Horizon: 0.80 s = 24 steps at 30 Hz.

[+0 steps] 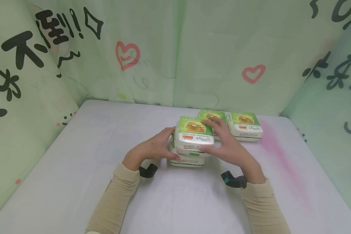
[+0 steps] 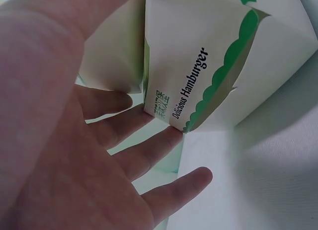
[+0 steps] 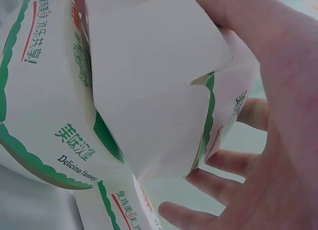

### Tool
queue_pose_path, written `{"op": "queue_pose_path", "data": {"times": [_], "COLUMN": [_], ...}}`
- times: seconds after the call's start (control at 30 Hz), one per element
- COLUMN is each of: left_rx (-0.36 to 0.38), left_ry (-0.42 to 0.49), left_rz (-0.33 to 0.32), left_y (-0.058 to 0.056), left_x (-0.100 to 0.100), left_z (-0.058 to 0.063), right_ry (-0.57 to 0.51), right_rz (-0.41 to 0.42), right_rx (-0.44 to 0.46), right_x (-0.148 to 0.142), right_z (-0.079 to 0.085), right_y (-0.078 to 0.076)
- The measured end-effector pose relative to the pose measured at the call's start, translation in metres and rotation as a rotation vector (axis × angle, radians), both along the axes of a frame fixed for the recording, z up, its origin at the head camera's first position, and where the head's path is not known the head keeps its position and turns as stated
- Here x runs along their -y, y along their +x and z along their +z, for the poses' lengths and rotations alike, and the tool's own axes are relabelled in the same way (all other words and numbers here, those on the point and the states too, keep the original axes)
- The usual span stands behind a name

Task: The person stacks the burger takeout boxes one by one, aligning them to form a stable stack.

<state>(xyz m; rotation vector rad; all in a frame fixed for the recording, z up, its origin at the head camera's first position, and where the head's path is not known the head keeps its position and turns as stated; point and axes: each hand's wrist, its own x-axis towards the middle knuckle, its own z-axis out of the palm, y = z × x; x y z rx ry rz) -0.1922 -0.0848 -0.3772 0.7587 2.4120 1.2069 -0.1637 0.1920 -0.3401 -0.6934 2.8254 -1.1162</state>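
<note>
Near the table's middle, my right hand (image 1: 229, 148) grips a white-and-green hamburger box (image 1: 194, 136), thumb at its front and fingers along its right side. This box sits close over a lower hamburger box (image 1: 188, 161), hiding most of that one's top. My left hand (image 1: 152, 145) holds the lower box at its left, with the thumb on the front corner. In the left wrist view, left fingers (image 2: 149, 150) reach along the lower box's printed side (image 2: 194, 66), fairly straight and spread. The right wrist view shows the upper box's white underside (image 3: 149, 81) tilted beside the lower box (image 3: 44, 106).
Two more hamburger boxes stand behind to the right: one (image 1: 245, 125) in plain view, the other (image 1: 212, 113) partly covered by the right hand. The white table (image 1: 105, 130) has a pink smear on its right. Pale green curtains (image 1: 210, 48) surround its back and sides.
</note>
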Motion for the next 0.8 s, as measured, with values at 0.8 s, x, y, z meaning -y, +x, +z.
{"op": "queue_pose_path", "data": {"times": [0.8], "left_rx": [-0.06], "left_ry": [0.07], "left_rz": [0.068], "left_y": [0.007], "left_x": [0.012], "left_z": [0.019], "right_ry": [0.025], "right_rz": [0.056], "right_rx": [0.001], "right_x": [0.008], "right_z": [-0.004], "right_y": [0.001]}}
